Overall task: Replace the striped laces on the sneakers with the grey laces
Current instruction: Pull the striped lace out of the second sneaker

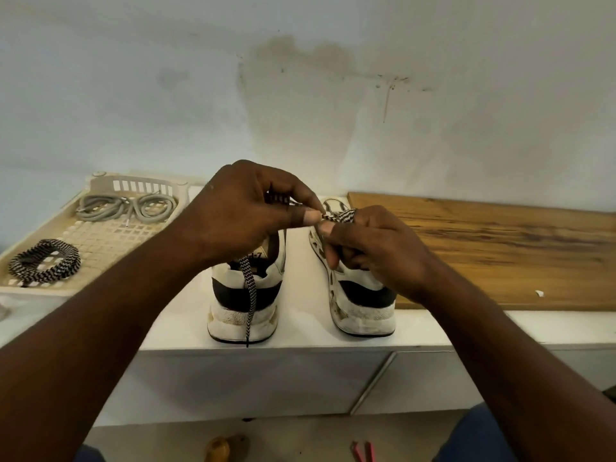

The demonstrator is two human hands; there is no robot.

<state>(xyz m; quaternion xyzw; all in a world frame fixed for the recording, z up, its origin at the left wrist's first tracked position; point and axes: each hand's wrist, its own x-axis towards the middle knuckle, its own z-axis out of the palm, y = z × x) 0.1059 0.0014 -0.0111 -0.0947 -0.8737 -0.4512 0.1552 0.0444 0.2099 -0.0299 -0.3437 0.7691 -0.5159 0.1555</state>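
Note:
Two white sneakers with black heel bands stand heel-first toward me on the white counter: the left sneaker [245,301] and the right sneaker [361,306]. My left hand [243,215] and my right hand [376,248] meet above them, both pinching a black-and-white striped lace [343,215]. One end of that lace [249,288] hangs down over the left sneaker's heel. Grey laces [128,207] lie coiled at the back of a cream tray [100,241]. A second striped lace [45,261] lies coiled in the tray's front left.
A wooden board [500,248] lies on the counter right of the sneakers. The white wall stands close behind. Below the counter edge are drawer fronts [283,381]; on the floor lie a yellowish object [218,450] and a pink item [361,451].

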